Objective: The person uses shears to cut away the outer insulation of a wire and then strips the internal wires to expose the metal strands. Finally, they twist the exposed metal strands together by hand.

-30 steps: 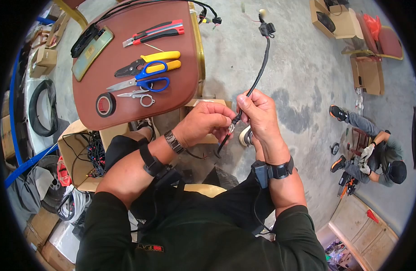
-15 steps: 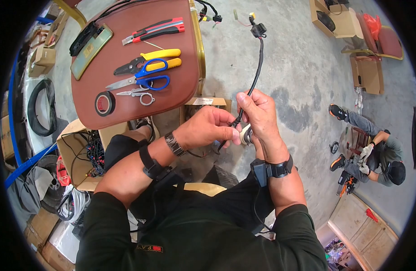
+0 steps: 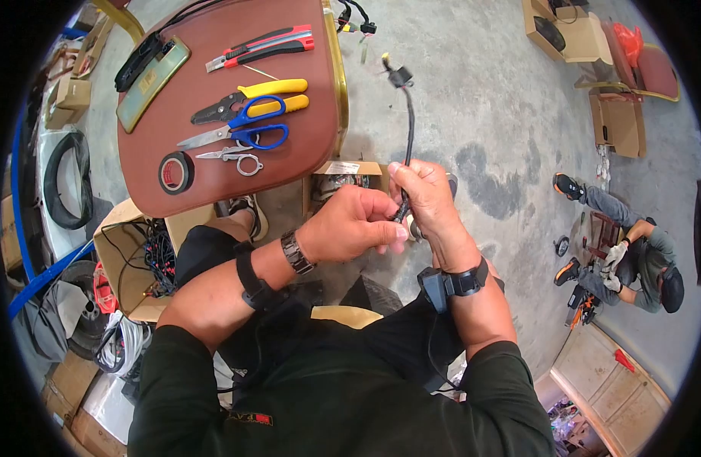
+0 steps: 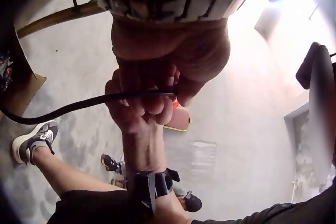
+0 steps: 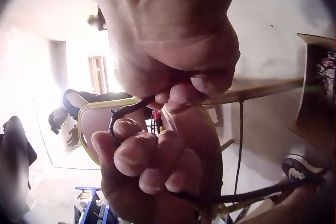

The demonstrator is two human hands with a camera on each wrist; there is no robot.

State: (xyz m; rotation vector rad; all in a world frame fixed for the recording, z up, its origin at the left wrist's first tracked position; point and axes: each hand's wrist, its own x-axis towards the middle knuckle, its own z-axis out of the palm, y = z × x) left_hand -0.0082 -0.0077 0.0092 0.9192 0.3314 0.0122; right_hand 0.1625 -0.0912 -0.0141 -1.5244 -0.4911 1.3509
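Observation:
A black-sheathed cable (image 3: 410, 129) runs up from between the two hands in the head view, with a square black connector (image 3: 400, 77) and a small yellow tip at its far end. My right hand (image 3: 429, 204) pinches the cable between thumb and fingers. Close against it, my left hand (image 3: 350, 222) grips the cable's lower part, thumb over the fingers, hiding the stretch below. In the left wrist view a length of black cable (image 4: 68, 109) trails off to the left. The right wrist view shows the left fingers (image 5: 137, 155) curled beneath the cable.
On the brown chair seat (image 3: 168, 164) lie black tape (image 3: 175, 173), blue-handled scissors (image 3: 259, 137), small folding scissors (image 3: 240, 158), yellow-handled pliers (image 3: 278, 87), a red cutter (image 3: 263, 48) and a phone (image 3: 154, 84). A box of wires (image 3: 130, 266) stands left. Another person (image 3: 640, 251) sits at right.
The cable's connector end has swung left and lower, and the right hand has shifted slightly left. The joint with bare-looking wires seen below the left fingers earlier is now covered by them.

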